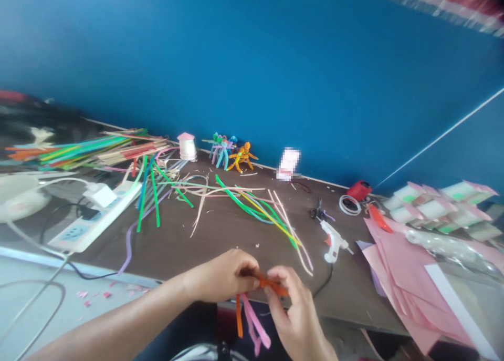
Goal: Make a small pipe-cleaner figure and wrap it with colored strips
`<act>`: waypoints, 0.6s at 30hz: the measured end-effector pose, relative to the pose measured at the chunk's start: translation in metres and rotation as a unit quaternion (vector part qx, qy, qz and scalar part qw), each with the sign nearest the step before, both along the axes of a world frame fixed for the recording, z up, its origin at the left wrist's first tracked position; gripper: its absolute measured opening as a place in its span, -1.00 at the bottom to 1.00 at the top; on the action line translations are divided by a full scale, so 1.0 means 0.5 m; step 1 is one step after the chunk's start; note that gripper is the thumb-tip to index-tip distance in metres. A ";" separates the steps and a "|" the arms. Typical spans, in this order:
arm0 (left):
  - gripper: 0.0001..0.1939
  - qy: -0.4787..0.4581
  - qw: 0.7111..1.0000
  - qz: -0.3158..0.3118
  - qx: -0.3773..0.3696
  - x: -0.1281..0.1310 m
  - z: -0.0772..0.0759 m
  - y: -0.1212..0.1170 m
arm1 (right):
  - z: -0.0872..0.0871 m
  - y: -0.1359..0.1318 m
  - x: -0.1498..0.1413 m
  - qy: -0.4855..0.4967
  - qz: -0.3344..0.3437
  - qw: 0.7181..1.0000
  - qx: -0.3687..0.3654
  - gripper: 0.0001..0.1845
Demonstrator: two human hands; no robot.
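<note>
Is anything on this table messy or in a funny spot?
Yes. Little pink paper scraps lie on the pale surface below the table, away from the pink sheets. They look dropped. A purple strip also droops over the table's front edge, as if it is sliding off.

Orange strip [273,286]; pink strip [254,324]; blue wall [252,61]; pink paper sheets [409,277]; white glue gun [333,240].

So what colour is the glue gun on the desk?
The glue gun is white with a small orange patch, best seen in the head view.
</note>
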State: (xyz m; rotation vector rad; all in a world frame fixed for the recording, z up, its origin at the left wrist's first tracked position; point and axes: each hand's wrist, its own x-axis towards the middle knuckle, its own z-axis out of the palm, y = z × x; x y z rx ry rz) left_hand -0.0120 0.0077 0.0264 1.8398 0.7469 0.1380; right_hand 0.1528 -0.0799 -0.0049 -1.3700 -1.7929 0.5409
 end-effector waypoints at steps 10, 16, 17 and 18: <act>-0.87 0.031 0.992 0.011 0.123 -0.003 0.029 -0.021 | 0.043 -0.004 -0.005 0.011 0.004 0.996 -0.091 -0.83; -0.87 0.026 0.995 -0.009 0.101 -0.007 0.032 -0.023 | 0.054 -0.012 -0.010 0.001 0.025 0.997 -0.077 -0.79; -0.87 0.027 0.994 -0.006 0.108 -0.007 0.033 -0.024 | 0.057 -0.012 -0.010 0.008 0.023 0.996 -0.082 -0.78; -0.87 0.026 0.993 -0.005 0.116 -0.008 0.035 -0.025 | 0.060 -0.013 -0.010 0.013 0.024 0.996 -0.087 -0.77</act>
